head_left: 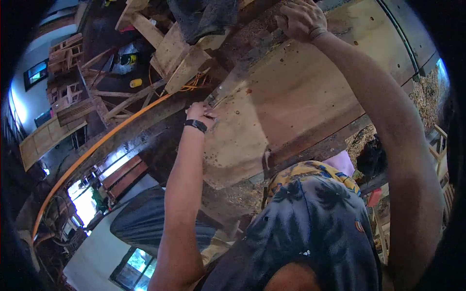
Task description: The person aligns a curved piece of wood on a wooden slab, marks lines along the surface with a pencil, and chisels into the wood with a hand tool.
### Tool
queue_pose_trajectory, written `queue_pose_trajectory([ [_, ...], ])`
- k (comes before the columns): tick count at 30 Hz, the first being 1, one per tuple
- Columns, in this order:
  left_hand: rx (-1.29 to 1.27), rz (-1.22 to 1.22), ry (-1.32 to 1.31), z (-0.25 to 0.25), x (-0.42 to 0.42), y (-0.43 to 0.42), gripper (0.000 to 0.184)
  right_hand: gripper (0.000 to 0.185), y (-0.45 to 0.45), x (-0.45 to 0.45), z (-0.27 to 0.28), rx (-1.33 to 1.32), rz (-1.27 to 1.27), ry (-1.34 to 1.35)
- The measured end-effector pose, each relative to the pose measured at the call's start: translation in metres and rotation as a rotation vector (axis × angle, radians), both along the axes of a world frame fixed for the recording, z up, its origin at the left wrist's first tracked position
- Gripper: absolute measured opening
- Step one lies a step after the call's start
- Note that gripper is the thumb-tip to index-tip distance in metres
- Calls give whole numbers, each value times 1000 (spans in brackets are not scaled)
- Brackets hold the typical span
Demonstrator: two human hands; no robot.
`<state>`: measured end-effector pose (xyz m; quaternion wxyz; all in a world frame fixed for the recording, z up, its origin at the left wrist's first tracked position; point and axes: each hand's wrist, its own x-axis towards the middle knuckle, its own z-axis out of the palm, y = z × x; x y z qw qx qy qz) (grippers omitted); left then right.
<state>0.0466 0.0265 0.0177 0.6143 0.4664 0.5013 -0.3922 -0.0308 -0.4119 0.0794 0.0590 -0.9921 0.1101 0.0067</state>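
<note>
A broad, worn wooden worktop spreads out in front of me, dotted with small dark holes and marks. My left hand, with a black band on its wrist, is at the worktop's left end. Its fingers are curled in by a dark strip that runs along the far edge; what they grip, if anything, is too small to make out. Farther along the same edge, my right hand lies with bent fingers over the dark border. Whatever is under those fingers is hidden.
Sawdust and shavings lie around the worktop. Beyond its far edge are wooden pieces with dark cloth on top. An orange hose curves along the left. Wooden furniture frames and a yellow object stand farther off.
</note>
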Motion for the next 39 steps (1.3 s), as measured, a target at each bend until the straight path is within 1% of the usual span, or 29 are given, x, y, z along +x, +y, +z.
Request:
queue_pose_trajectory([
  [2, -18, 130, 54, -3, 2, -8, 24, 33, -4, -3, -6, 2, 33, -92],
  [3, -26, 197, 82, -4, 2, -11, 23, 33, -6, -4, -7, 2, 31, -97],
  [6, 119, 131, 25, 0, -1, -25, 23, 30, -6, -4, -6, 7, 34, -117],
  [9, 187, -122, -70, -7, -1, -20, 22, 28, -1, -2, -5, 13, 24, -139],
  [10, 240, -101, -70, -9, -3, -17, 25, 27, 1, -1, -5, 9, 14, -148],
  [12, 346, -69, -64, 8, -8, -28, 30, 25, 0, -2, -9, 12, 22, -192],
  [14, 395, -245, -134, -6, -10, -16, 31, 23, -5, -1, -14, 24, 66, -272],
  [16, 640, -939, -348, -37, -6, 12, 25, 21, -4, -4, -11, 13, 84, -286],
  [17, 837, -1554, -524, -41, -1, 16, 23, 21, -4, -5, -9, 6, 94, -293],
  [19, 958, -2262, -707, -51, 3, 23, 32, 21, -3, -3, -6, 22, 76, -253],
  [21, 859, -2423, -716, 44, -6, -41, 36, 21, 0, -5, -8, 14, 73, -266],
  [23, 588, -2791, -706, 83, 4, -71, 33, 22, -1, -4, -14, -29, 89, -342],
  [24, 441, -2959, -693, 90, 6, -77, 32, 23, -1, -2, -9, -24, 78, -291],
  [27, 588, -2662, -1033, 62, 4, -43, 31, 26, 0, -4, -4, 16, 30, -165],
  [30, 935, -2102, -713, 29, -11, -20, 39, 29, -5, -4, -8, 48, -27, -108],
  [31, 1000, -1928, -951, 35, -31, -14, 29, 30, -2, -3, -4, 55, -44, -76],
  [32, 852, -1588, -816, 33, -35, -12, 25, 30, 1, -3, -2, 64, -56, -43],
  [35, 411, -580, -383, 32, -48, 3, 17, 31, -3, -4, -4, 20, 49, -123],
  [37, 250, -371, -294, 24, -39, 1, 13, 30, 2, -4, -2, 5, 4, -121],
  [38, 166, -267, -249, 22, -35, -5, 14, 29, 3, -4, -1, -6, -21, -117],
  [39, 182, -219, -228, 20, -32, -10, 13, 29, 3, -5, 1, 12, -22, -96],
])
